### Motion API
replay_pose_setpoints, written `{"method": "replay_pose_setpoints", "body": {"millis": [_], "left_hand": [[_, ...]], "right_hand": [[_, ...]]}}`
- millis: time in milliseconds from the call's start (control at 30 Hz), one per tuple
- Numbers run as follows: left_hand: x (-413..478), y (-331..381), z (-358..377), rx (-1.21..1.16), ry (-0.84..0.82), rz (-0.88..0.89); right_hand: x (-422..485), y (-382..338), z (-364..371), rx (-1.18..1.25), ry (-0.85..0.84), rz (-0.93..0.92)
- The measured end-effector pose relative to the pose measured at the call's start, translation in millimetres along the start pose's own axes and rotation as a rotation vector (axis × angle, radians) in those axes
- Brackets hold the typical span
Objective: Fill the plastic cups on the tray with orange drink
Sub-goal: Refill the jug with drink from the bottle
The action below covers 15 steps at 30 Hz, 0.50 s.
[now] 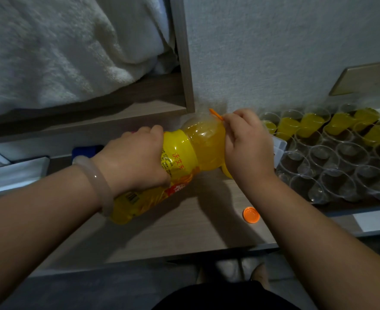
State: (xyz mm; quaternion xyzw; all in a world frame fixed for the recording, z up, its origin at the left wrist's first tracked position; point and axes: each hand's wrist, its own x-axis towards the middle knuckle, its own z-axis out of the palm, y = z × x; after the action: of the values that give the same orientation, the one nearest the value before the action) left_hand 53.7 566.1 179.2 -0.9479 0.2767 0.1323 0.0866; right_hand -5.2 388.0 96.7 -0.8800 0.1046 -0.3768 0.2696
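While left hand (137, 157) grips the tilted bottle (184, 153) mid-body, right hand (247, 144) curls round its neck end; cups (332, 162) at 3 o'clock, cap (251, 215) at 5 o'clock.

Slick plastic, matt wood grain, soft pile.
The bottle (198, 142) is glossy clear plastic with a shiny label; cups (332, 175) thin transparent plastic; tabletop (184, 224) matt wood grain; upper-left cloth (61, 52) fluffy.

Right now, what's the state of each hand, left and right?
Left hand: grips the body of the orange drink bottle.
Right hand: fingers curled round the same bottle's neck end, holding it.
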Motion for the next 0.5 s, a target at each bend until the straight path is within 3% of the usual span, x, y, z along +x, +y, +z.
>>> {"method": "replay_pose_setpoints", "body": {"millis": [500], "left_hand": [[-0.5, -1.4, -0.8, 0.010, 0.013, 0.007]], "right_hand": [[-0.4, -3.1, 1.0, 0.048, 0.009, 0.009]]}}
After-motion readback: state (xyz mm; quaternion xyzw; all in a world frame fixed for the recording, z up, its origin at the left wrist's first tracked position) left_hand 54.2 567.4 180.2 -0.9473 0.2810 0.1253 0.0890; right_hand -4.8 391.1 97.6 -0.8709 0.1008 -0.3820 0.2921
